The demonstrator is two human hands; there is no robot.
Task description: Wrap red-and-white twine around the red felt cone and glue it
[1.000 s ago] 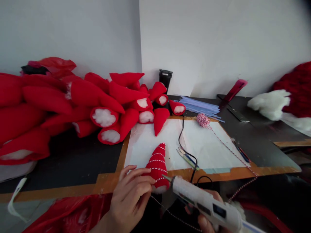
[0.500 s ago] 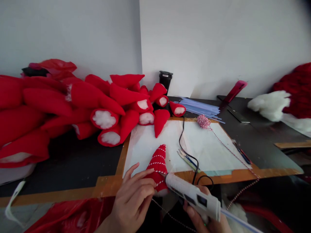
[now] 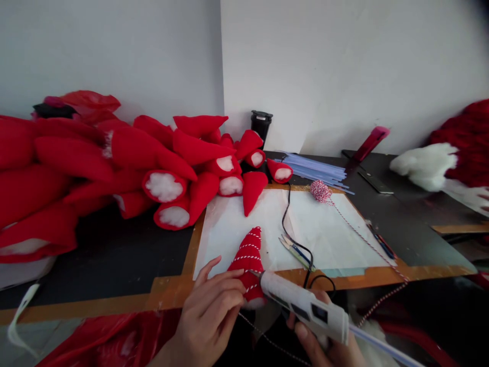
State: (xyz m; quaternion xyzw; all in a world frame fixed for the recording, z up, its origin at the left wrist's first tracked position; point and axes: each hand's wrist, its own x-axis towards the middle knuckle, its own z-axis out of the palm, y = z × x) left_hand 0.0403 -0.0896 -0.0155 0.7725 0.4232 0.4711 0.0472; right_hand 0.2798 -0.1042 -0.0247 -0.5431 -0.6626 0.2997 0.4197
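Head-worn view, facing forward and down, close over the table (image 3: 114, 265), top-right corner apparently shaded

The cone (image 3: 246, 252) is red, white-striped — the glue gun (image 3: 292, 294) white.

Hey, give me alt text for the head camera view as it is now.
A right hand holds a white glue gun, its tip at a red cone wound with striped twine, while the left hand touches the cone. Behind, red stuffed cones are piled at left; a red-and-white twine ball sits at right.
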